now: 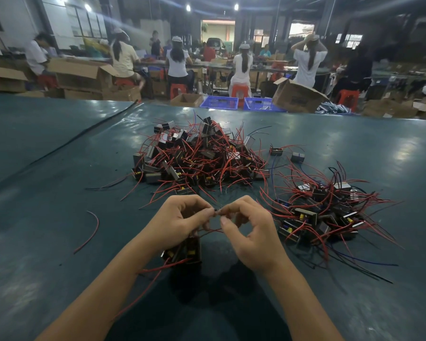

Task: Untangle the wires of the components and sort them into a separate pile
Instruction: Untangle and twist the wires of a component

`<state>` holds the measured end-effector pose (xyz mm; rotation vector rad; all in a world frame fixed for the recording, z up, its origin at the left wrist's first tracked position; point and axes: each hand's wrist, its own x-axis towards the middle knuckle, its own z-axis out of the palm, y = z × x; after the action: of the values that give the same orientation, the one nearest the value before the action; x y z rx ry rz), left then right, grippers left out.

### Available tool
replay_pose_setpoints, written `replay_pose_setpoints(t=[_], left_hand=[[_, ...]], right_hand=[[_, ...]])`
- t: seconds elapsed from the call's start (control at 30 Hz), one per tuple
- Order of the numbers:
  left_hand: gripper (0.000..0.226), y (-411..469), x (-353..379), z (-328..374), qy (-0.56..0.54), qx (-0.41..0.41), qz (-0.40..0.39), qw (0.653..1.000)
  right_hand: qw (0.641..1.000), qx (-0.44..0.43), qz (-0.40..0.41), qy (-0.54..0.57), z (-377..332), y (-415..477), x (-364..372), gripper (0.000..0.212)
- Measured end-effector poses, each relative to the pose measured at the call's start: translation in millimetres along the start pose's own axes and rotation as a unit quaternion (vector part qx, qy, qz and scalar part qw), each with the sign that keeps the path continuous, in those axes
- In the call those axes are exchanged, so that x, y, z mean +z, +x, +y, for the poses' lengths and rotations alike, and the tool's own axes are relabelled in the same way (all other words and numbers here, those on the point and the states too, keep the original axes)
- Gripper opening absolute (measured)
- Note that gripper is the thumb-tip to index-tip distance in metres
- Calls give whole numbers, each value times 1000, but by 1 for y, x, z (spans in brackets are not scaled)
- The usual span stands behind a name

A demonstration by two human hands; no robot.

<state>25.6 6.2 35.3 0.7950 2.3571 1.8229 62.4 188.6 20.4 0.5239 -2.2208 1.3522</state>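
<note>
Left hand (180, 217), right hand (252, 232) both pinch thin wire ends (215, 211) at fingertips. Small black block component with yellow tabs (182, 253) tucked under left palm, near table edge.

Risk: hard tug snaps lead (thin). Trailing leads may snag tangled heap of black components and red wires (197, 158), or muddle looser sorted pile (322, 212) at right.

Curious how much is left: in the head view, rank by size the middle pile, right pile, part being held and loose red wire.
1. Middle pile.
2. Right pile.
3. Held part and loose red wire: unsure; the part is partly hidden, the wire long but thin.
</note>
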Motion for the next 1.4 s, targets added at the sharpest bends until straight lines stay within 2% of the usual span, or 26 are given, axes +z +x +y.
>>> replay_pose_setpoints(t=[0.2, 0.4, 0.47, 0.57, 0.7, 0.77, 0.8, 0.87, 0.97, 1.03, 1.17, 1.4], left_hand=[[16, -2, -2, 6, -66, -33, -30, 997], [15, -4, -3, 8, -86, -47, -67, 993], [10, -4, -2, 9, -81, -41, -76, 993], [5, -4, 0, 10, -31, -16, -80, 996], [7, -5, 4, 10, 59, 37, -61, 996], [8, -6, 7, 10, 81, 57, -49, 994], [9, -6, 7, 10, 88, 61, -43, 993], [11, -5, 7, 10, 84, 51, -25, 995], [12, -3, 5, 10, 35, 24, 13, 999], [12, -2, 4, 11, 11, 12, 23, 1000], [12, -3, 3, 14, -6, -1, 13, 1000], [9, -3, 1, 13, -12, -16, 9, 1000]], right_hand=[[996, -78, 35, 11, 4, 2, -1, 10], [997, -78, 27, 12, 0, 5, -1, 8], [999, -36, 14, 25, -2, 4, -1, 2], [992, 98, -35, 75, -4, 5, -2, 15], [930, 300, -55, 208, -5, 10, -6, 34], [906, 344, -57, 240, -5, 10, -5, 37], [906, 346, -54, 238, -5, 10, -4, 37], [928, 310, -31, 206, -5, 9, 1, 35], [975, 187, 28, 118, -7, 7, 5, 15], [990, 110, 42, 75, -6, 5, 6, 11], [998, 2, 70, 6, -3, 3, 7, 8], [994, -50, 76, -56, 1, 1, 7, 25]])
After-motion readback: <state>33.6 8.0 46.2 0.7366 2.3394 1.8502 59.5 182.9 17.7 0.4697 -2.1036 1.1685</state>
